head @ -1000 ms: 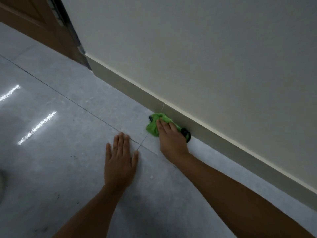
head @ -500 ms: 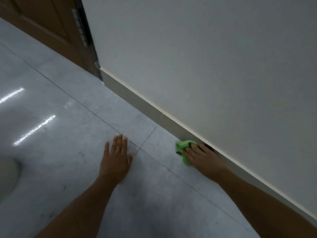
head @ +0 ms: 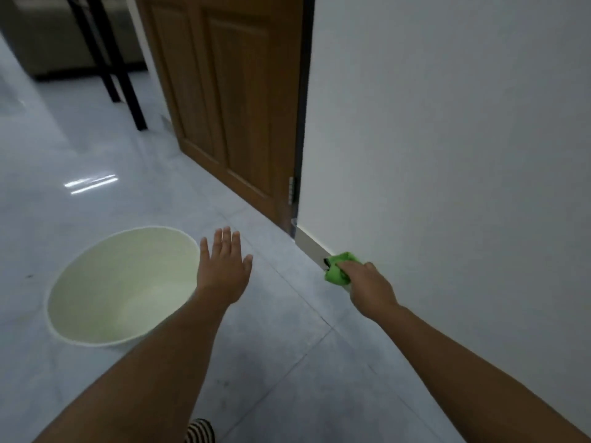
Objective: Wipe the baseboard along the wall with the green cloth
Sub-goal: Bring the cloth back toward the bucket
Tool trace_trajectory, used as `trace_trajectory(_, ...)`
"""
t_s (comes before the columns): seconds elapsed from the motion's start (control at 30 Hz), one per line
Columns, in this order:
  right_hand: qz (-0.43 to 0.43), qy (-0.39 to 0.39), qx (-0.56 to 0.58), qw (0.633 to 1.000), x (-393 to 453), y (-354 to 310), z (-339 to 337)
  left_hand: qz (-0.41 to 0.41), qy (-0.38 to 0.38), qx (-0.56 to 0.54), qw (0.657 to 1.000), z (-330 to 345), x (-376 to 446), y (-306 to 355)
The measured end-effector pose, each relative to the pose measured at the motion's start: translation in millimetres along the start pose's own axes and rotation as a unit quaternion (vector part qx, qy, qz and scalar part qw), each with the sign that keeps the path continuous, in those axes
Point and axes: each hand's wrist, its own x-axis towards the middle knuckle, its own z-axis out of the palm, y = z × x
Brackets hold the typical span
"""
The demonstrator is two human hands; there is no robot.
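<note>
- The green cloth is gripped by the right hand and pressed against the baseboard.
- The left hand is held open, fingers spread, beside the pale bucket.

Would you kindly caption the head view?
Right hand presses crumpled green cloth against pale baseboard near brown wooden door; left hand open.

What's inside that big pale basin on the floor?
The basin looks empty: only its smooth pale inner wall and bottom show. The left forearm crosses its near right rim, hiding a small part, and clear water could not be ruled out.
</note>
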Motion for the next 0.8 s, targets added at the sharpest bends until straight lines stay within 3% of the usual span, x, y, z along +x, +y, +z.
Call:
trace_trajectory(0.17,-0.103,0.042,0.083,0.990,35.0,-130.7,-13.8,-0.094,-0.002,-0.018,0.995,-36.3,-36.3,-81.2)
trace_trajectory(0.4,-0.216,0.034,0.040,0.975,48.8,-255.0,24.7,-0.178,-0.028,-0.068,0.981,-15.8,-78.6,-144.6)
trace_trajectory(0.57,-0.222,-0.038,-0.050,0.973,37.0,-265.0,85.5,-0.183,-0.045,-0.108,0.976,5.3,-85.7,-153.2)
trace_trajectory(0.67,-0.194,-0.092,-0.027,0.976,28.7,-257.4,106.1,-0.180,-0.051,-0.118,0.975,14.1,-85.7,-157.4)
trace_trajectory(0.8,-0.202,-0.096,-0.032,0.974,29.4,-258.1,101.5,-0.172,-0.044,-0.113,0.978,13.3,-80.9,-160.4)
